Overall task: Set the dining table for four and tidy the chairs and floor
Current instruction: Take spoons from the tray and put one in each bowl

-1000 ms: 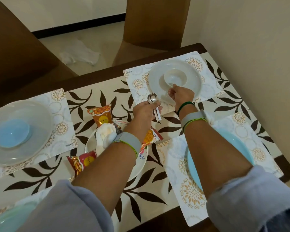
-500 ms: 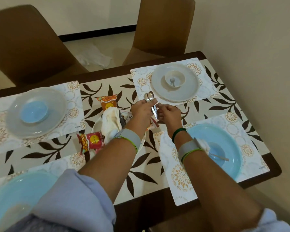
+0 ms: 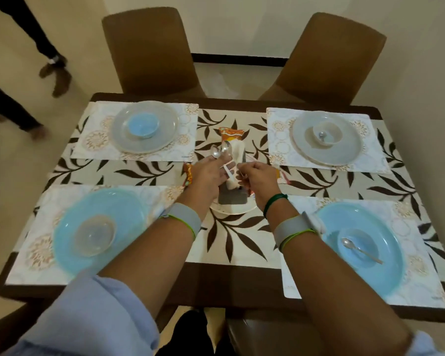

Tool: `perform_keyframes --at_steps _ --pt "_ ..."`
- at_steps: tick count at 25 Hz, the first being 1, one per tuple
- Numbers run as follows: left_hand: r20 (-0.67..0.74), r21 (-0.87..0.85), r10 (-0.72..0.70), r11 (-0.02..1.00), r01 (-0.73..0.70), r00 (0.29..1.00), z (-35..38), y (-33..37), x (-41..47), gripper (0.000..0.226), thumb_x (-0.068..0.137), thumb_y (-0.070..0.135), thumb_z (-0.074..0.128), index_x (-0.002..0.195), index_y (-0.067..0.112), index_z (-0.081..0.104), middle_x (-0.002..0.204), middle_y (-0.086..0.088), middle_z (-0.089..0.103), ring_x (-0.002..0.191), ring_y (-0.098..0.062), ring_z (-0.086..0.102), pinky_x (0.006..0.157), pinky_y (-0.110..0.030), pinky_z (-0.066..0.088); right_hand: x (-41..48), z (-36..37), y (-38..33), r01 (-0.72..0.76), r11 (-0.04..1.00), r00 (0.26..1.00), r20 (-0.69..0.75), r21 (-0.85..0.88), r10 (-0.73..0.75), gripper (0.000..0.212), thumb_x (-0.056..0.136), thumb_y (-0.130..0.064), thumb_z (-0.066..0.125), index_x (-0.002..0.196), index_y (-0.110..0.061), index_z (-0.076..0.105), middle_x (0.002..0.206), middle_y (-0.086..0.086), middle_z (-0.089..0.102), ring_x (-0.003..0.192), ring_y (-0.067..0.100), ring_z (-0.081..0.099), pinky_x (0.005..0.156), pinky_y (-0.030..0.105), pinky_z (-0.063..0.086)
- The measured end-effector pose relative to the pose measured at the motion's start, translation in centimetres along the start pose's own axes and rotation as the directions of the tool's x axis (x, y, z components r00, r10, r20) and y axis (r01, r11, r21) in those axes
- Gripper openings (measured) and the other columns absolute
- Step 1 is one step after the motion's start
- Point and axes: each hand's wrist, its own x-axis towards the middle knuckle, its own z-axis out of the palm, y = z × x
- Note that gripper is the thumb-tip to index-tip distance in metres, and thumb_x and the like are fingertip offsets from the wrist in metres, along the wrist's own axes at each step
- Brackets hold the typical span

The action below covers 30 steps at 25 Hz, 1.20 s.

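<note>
My left hand [image 3: 208, 173] grips two metal spoons [image 3: 220, 150] over the middle of the table, bowls pointing away. My right hand [image 3: 258, 179] is just beside it, fingers pinching at a spoon handle between the hands. Four place settings lie on floral mats. The far left grey plate [image 3: 165, 140] holds a blue bowl [image 3: 142, 124]. A spoon lies in the bowl on the far right grey plate [image 3: 344, 150]. The near right blue plate [image 3: 391, 278] carries a bowl with a spoon [image 3: 359, 250]. An empty clear bowl [image 3: 94, 235] sits on the near left blue plate [image 3: 70, 255].
A white centre plate [image 3: 231, 208] holds a napkin holder and snack packets [image 3: 230, 133]. Two brown chairs [image 3: 149, 51] stand at the far side, with crumpled paper [image 3: 222, 82] on the floor between them. A person's legs [image 3: 49, 57] are at the far left.
My right hand left a spoon in the far right bowl and came back beside my left hand. My view pulled back and now takes in the whole table.
</note>
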Motion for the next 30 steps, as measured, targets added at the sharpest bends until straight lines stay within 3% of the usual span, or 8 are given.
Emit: perform_keyframes --at_steps 2,5,8,15,22,24,26,30 --pt "-0.077 -0.040 0.033 0.999 -0.036 0.996 -4.2 1.8 1.0 0.026 0.090 0.011 0.075 0.112 -0.001 0.067 0.103 -0.016 0.075 0.086 -0.026 0.075 0.080 -0.040 0.063 0.6 4.0 0.0 0.012 0.999 1.000 0.006 -0.042 -0.012 0.008 0.088 -0.009 0.070 0.083 -0.003 0.070 0.072 0.010 0.068 0.063 0.017 0.064 0.060 0.027 0.056" --pt "-0.214 -0.044 0.018 0.999 -0.028 0.977 -10.3 3.9 3.1 0.030 0.089 0.005 0.075 0.116 -0.004 0.068 0.103 -0.018 0.075 0.072 -0.023 0.073 0.063 -0.033 0.063 2.5 10.5 0.1 0.008 0.997 0.999 0.048 -0.082 -0.004 0.016 0.087 -0.006 0.071 0.071 -0.006 0.069 0.066 0.012 0.067 0.060 0.021 0.061 0.061 0.031 0.055" --pt "-0.283 -0.057 -0.009 0.998 -0.008 0.959 -16.2 6.6 6.2 0.016 0.091 0.004 0.072 0.106 0.001 0.068 0.097 -0.016 0.074 0.070 -0.023 0.072 0.062 -0.030 0.063 5.2 19.3 0.2 -0.110 0.994 0.989 0.096 -0.006 0.111 0.015 0.087 0.002 0.070 0.073 -0.001 0.065 0.066 0.014 0.064 0.056 0.019 0.060 0.058 0.027 0.056" --pt "-0.266 -0.040 -0.016 0.999 0.006 0.964 -22.8 8.5 10.5 0.012 0.094 0.011 0.071 0.098 0.000 0.068 0.095 -0.013 0.077 0.082 -0.026 0.073 0.074 -0.035 0.063 12.6 30.2 0.2 -0.239 0.939 0.971 0.074 0.247 0.228 0.013 0.085 0.016 0.064 0.085 0.005 0.058 0.071 0.017 0.053 0.059 0.023 0.051 0.047 0.023 0.054" --pt "-0.253 -0.071 -0.073 0.996 0.056 0.965 -26.5 8.2 11.9 0.015 0.095 0.011 0.069 0.105 0.000 0.067 0.094 -0.013 0.078 0.081 -0.023 0.075 0.066 -0.031 0.062 14.5 33.1 2.0 -0.220 0.953 0.976 0.036 0.207 0.217 0.012 0.085 0.012 0.068 0.089 0.005 0.059 0.073 0.018 0.054 0.060 0.022 0.053 0.057 0.030 0.059" --pt "-0.234 -0.082 -0.070 0.995 0.052 0.970 -26.7 8.3 11.5 0.019 0.095 0.011 0.069 0.110 -0.001 0.065 0.096 -0.013 0.078 0.082 -0.024 0.076 0.066 -0.031 0.062 13.0 32.4 2.7 -0.196 0.970 0.980 0.041 0.144 0.192 0.009 0.085 0.009 0.068 0.090 0.006 0.061 0.075 0.020 0.057 0.063 0.024 0.056 0.063 0.030 0.059" --pt "-0.218 -0.095 -0.057 0.995 0.037 0.974 -26.3 8.5 10.7 0.018 0.097 0.010 0.068 0.111 0.000 0.065 0.097 -0.013 0.078 0.082 -0.024 0.076 0.068 -0.033 0.063 10.8 31.1 3.9 -0.160 0.986 0.986 0.042 -0.051 0.162 0.007 0.085 0.001 0.070 0.079 0.002 0.066 0.073 0.018 0.064 0.068 0.026 0.060 0.069 0.030 0.057" --pt "-0.292 -0.044 -0.025 0.999 0.012 0.956 -24.7 8.4 8.8 0.011 0.096 0.012 0.068 0.100 0.003 0.072 0.094 -0.012 0.078 0.077 -0.022 0.074 0.077 -0.036 0.063 4.3 28.6 6.4 0.081 0.883 0.991 0.129 -0.462 -0.023 0.011 0.086 -0.021 0.070 0.076 -0.025 0.072 0.078 -0.002 0.075 0.078 0.017 0.072 0.078 0.035 0.061"
